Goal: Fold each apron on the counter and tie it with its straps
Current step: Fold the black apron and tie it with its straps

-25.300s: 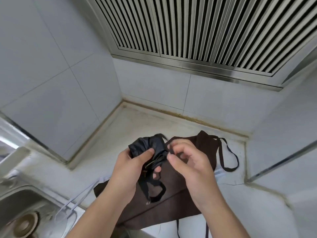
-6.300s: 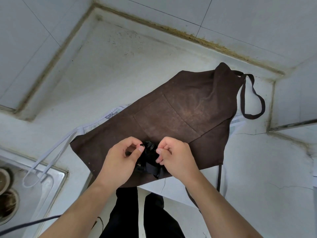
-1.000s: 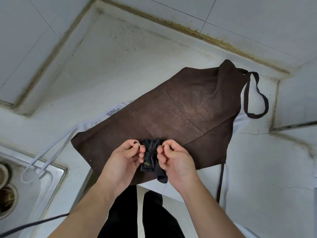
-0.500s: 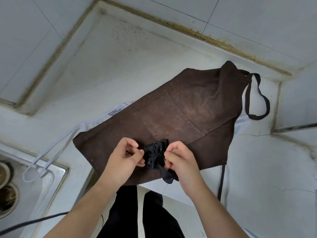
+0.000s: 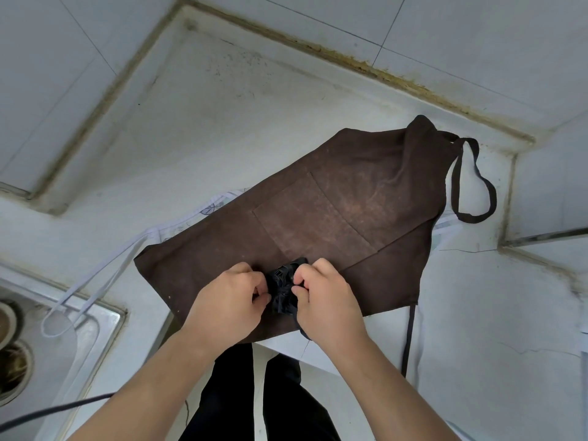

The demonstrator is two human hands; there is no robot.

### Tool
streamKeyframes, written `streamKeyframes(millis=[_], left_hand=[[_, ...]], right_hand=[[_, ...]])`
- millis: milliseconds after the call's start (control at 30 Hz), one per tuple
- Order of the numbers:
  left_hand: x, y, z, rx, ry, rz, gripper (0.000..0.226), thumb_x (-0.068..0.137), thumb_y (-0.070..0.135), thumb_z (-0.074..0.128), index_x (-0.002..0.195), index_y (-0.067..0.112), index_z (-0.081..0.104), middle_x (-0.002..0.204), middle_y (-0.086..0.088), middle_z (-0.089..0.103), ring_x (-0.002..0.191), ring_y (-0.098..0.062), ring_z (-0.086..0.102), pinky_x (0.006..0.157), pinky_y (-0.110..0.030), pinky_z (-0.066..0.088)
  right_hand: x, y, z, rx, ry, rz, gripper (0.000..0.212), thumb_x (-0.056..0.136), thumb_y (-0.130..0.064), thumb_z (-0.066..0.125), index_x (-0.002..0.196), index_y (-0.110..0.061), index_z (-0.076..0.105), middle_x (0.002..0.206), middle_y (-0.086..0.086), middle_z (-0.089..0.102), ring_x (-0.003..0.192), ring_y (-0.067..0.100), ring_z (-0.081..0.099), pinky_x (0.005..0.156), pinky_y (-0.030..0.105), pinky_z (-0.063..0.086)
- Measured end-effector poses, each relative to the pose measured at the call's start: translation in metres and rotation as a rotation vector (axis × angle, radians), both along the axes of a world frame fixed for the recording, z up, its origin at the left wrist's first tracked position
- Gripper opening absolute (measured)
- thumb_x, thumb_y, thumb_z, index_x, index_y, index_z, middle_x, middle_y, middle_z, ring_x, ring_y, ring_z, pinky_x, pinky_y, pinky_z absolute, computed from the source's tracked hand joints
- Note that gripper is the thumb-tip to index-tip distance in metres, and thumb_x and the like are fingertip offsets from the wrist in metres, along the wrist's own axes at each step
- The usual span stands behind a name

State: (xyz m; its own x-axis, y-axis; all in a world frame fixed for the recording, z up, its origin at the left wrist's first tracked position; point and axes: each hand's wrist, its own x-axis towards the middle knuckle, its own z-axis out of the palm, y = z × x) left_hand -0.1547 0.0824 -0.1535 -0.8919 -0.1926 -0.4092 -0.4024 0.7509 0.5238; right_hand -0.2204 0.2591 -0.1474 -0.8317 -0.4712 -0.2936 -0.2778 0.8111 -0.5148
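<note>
Left hand (image 5: 227, 305) and right hand (image 5: 327, 300) are close together, each with fingers curled and pinching a small black bundle (image 5: 283, 286) from either side. The bundle sits over the near edge of the brown apron (image 5: 334, 218), which lies spread flat on the counter (image 5: 222, 122). A white strap (image 5: 95, 281) trails from under the apron's left side toward the sink (image 5: 95, 329).

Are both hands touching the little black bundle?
Touching. The head view shows the left hand and right hand pinching the black bundle from either side.
</note>
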Motion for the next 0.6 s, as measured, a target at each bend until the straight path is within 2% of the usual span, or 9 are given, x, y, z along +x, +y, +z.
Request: streamKeyframes(millis=[100,167,233,333,433,533,600], left_hand=[[0.000,-0.006,0.002,0.065,0.008,-0.091,0.012,0.092,0.036,0.075,0.081,0.033,0.071,0.101,0.019,0.056,0.098,-0.010,0.055,0.093,-0.035,0.048],[0.000,-0.011,0.008,0.231,0.005,-0.072,0.013,0.092,0.032,0.077,0.082,0.036,0.071,0.107,0.021,0.059,0.107,-0.004,0.053,0.100,-0.030,0.041],[-0.001,-0.011,0.014,0.353,0.034,-0.067,0.015,0.093,0.027,0.078,0.084,0.037,0.071,0.112,0.022,0.060,0.114,-0.005,0.054,0.102,-0.022,0.038],[-0.002,-0.004,0.021,0.373,0.100,-0.117,0.016,0.093,0.024,0.078,0.083,0.037,0.075,0.112,0.023,0.066,0.118,-0.010,0.054,0.101,-0.015,0.038],[-0.005,0.002,0.023,0.375,0.123,-0.140,0.017,0.094,0.021,0.077,0.087,0.035,0.080,0.109,0.029,0.071,0.118,-0.006,0.058,0.097,-0.009,0.039],[-0.008,0.005,0.021,0.347,0.152,-0.095,0.018,0.094,0.017,0.076,0.092,0.033,0.082,0.101,0.029,0.074,0.108,-0.002,0.063,0.087,-0.006,0.042],[-0.008,0.006,0.018,0.326,0.173,-0.048,0.017,0.094,0.016,0.076,0.092,0.031,0.083,0.095,0.026,0.075,0.098,-0.001,0.068,0.081,-0.010,0.048]], right_hand=[[0.001,0.000,0.004,0.089,0.017,-0.006,0.010,0.104,-0.033,0.058,0.100,-0.024,0.053,0.103,-0.009,0.043,0.071,0.017,0.048,0.062,0.027,0.034],[0.001,-0.001,0.006,0.109,0.011,0.003,0.012,0.106,-0.036,0.055,0.102,-0.026,0.050,0.106,-0.010,0.043,0.074,0.015,0.048,0.064,0.028,0.037],[0.001,-0.002,0.006,0.118,0.018,0.019,0.015,0.106,-0.037,0.054,0.099,-0.027,0.046,0.104,-0.010,0.044,0.075,0.014,0.049,0.063,0.028,0.038],[0.000,-0.005,0.006,0.129,0.000,0.042,0.021,0.106,-0.033,0.054,0.095,-0.027,0.037,0.098,-0.008,0.047,0.076,0.014,0.047,0.060,0.025,0.033],[-0.001,-0.006,0.007,0.129,-0.071,0.051,0.023,0.101,-0.020,0.059,0.096,-0.026,0.037,0.101,-0.006,0.051,0.080,0.016,0.048,0.067,0.029,0.037],[-0.004,-0.004,0.003,0.060,-0.125,0.024,0.021,0.101,-0.014,0.057,0.094,-0.025,0.042,0.099,-0.006,0.053,0.082,0.018,0.052,0.069,0.031,0.042],[-0.005,-0.002,-0.001,0.001,-0.164,-0.007,0.020,0.101,-0.012,0.058,0.091,-0.026,0.047,0.096,-0.007,0.055,0.084,0.017,0.056,0.070,0.038,0.052]])
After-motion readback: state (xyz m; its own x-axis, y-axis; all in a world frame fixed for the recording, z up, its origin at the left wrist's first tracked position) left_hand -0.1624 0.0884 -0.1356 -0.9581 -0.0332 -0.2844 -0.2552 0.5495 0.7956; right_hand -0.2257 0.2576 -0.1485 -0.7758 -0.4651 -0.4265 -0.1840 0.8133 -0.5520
